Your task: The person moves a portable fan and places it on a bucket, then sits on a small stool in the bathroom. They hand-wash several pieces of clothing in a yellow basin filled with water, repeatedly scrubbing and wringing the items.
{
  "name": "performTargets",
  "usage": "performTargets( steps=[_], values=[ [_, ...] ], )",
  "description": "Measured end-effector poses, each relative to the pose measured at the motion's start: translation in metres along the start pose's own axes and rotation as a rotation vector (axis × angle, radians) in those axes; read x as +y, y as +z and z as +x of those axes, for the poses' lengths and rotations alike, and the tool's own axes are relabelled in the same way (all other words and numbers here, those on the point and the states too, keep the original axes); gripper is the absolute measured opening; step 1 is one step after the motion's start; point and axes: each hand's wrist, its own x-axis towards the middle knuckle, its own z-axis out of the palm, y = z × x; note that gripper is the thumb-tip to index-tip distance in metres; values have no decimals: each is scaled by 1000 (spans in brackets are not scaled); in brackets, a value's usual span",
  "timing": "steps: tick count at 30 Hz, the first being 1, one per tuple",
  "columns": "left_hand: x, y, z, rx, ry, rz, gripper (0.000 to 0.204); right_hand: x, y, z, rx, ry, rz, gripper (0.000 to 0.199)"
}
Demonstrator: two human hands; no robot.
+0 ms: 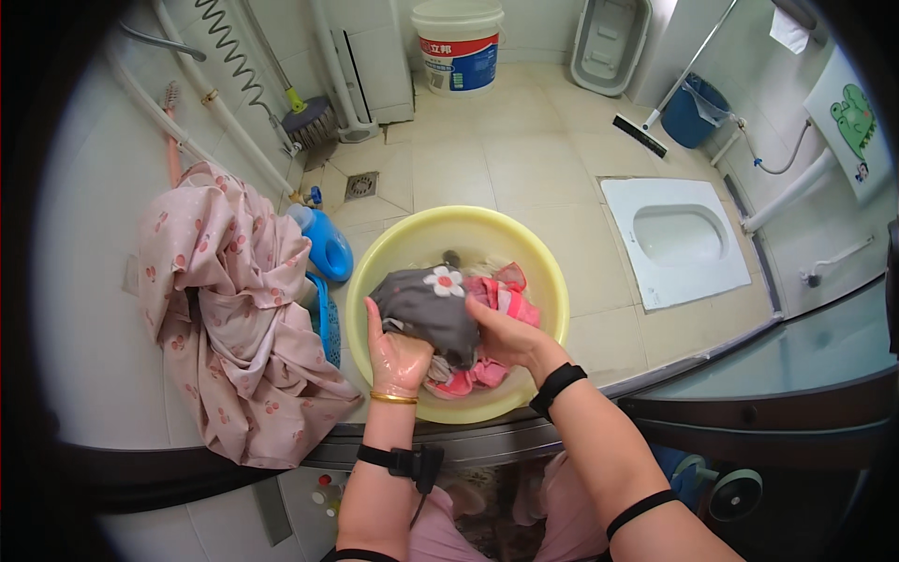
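A yellow round basin [552,281] stands on the floor before me. Over it I hold a wet dark grey cloth garment [426,302] with a white flower and red centre on it. My left hand [398,361] is palm up at its left side, thumb raised and fingers beneath the cloth. My right hand [506,334] grips its right edge, with the fingers partly hidden behind the fabric. Pink and red striped cloth [510,302] lies in the basin below, with some pale cloth beside it.
Pink cherry-print fabric [248,318] hangs at the left, next to a blue bottle [328,245] and a blue basket [328,323]. A squat toilet [679,239] lies at the right. Behind are a white bucket [459,47], a floor squeegee [641,135] and a blue bin [695,110].
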Motion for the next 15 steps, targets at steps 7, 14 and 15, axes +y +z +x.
performTargets(
  steps=[7, 14, 15],
  values=[
    [13, -20, 10, -6, 110, 202, 45, -16, -4, 8, 304, -404, -141, 44],
    [-13, -26, 16, 168, 35, 229, 69, -5, 56, -4, 599, -883, -910, 23],
    [-10, -23, 12, 96, 85, 251, 67, 10, 83, -10, 588, -844, -1007, 24]
  ],
)
